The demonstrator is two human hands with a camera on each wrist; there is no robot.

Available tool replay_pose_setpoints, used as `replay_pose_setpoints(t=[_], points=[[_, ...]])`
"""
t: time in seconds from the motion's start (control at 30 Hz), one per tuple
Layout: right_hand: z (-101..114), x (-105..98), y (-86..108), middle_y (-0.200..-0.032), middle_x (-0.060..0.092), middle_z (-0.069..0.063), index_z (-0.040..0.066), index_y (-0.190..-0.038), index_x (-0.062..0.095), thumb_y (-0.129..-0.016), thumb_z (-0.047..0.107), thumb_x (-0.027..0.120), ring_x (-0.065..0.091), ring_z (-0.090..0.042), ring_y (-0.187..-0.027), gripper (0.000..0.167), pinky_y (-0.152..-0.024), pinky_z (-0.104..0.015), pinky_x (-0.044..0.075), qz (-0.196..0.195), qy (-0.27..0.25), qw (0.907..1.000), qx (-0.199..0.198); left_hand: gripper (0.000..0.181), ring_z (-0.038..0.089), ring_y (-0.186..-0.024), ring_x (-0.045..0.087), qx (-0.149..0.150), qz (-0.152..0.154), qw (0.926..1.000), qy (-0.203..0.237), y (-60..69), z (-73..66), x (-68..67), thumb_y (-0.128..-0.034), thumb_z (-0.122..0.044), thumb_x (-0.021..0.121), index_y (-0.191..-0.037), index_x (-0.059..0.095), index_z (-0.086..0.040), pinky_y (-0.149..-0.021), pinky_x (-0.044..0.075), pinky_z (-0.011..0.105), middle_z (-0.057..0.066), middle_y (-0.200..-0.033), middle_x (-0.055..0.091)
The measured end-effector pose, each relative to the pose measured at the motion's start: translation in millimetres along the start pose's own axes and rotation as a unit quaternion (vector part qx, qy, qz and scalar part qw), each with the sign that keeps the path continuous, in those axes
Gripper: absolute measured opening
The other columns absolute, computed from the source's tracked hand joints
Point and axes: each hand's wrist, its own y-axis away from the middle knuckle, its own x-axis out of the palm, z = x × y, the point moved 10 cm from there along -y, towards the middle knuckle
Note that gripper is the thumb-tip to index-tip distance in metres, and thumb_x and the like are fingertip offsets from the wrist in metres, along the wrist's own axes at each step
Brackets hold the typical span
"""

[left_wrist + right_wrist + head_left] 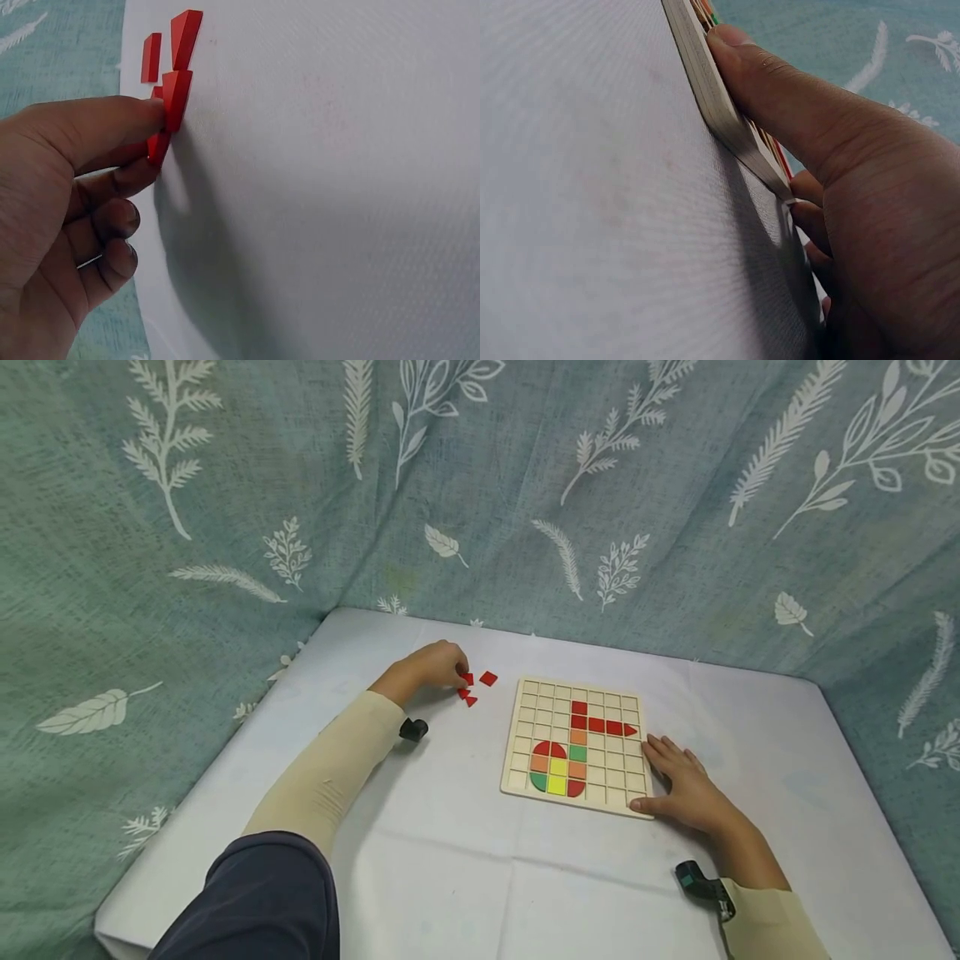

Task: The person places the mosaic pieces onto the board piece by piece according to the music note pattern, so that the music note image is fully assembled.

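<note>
My left hand (438,665) is at the far left of the table, pinching a small red tile (157,142) between thumb and fingers. The fingers partly hide that tile. Right beside it lie other red pieces: a triangle (471,701) and a square tile (489,678). A wooden grid board (615,781) lies flat to their right, with red, orange, green and yellow tiles set in several of its cells. My right hand (690,789) rests at the board's right edge, fingers spread along the side. Its thumb (742,64) lies on top near the front corner.
A white cloth (450,860) covers the table. Behind and beside it hangs a green-blue curtain (495,518) with white leaf prints. Black wrist cameras (413,729) sit at both wrists, over the cloth.
</note>
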Motion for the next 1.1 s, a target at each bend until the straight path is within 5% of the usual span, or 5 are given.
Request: replay_pose_setpoints(t=[0.23,0.4,0.57,1.1], points=[[2.3,-1.6,-0.6,-0.157,0.019,-0.022,-0.003,-0.151,0.027,-0.068,0.065,0.077,0.008,-0.040,-0.145,0.118,-0.112,-0.054,-0.002,0.003,0.000,1.0000,-0.004,0.017,0.020,-0.076,0.057,-0.006,0.003,0.9999,0.014,-2.5,6.3,1.5,-0.0828,-0.025,0.075,-0.092,0.074,-0.012,-0.069,0.048,0.034,0.000,-0.085,0.067],[3.6,-1.9,-0.1,-0.157,0.019,-0.022,-0.002,-0.151,0.027,-0.068,0.064,0.077,0.008,-0.040,-0.145,0.117,-0.112,-0.054,-0.001,0.003,0.000,1.0000,-0.005,0.018,0.019,-0.073,0.057,0.013,-0.014,0.9997,0.015,-2.6,-3.3,-3.3,-0.0817,-0.027,0.074,-0.091,0.073,-0.012,-0.067,0.048,0.034,-0.001,-0.082,0.066],[4.0,-1.1,0.2,-0.157,0.020,-0.022,-0.003,-0.150,0.028,-0.068,0.061,0.078,0.008,-0.040,-0.145,0.116,-0.112,-0.055,-0.001,-0.003,-0.007,1.0000,-0.006,0.022,0.018,-0.078,0.057,0.040,-0.033,0.9985,0.019,-5.8,-24.2,-9.7,-0.0786,-0.028,0.074,-0.095,0.072,-0.012,-0.070,0.048,0.033,-0.002,-0.084,0.065],[0.4,-1.0,-0.6,-0.157,0.020,-0.021,-0.002,-0.150,0.029,-0.067,0.061,0.079,0.008,-0.040,-0.145,0.117,-0.112,-0.054,-0.001,-0.007,-0.010,0.9999,-0.003,0.027,0.012,-0.081,0.056,0.128,-0.023,0.9898,-0.058,-28.5,-117.5,2.0,-0.0812,-0.037,0.075,-0.099,0.072,-0.017,-0.076,0.047,0.030,-0.007,-0.089,0.064]])
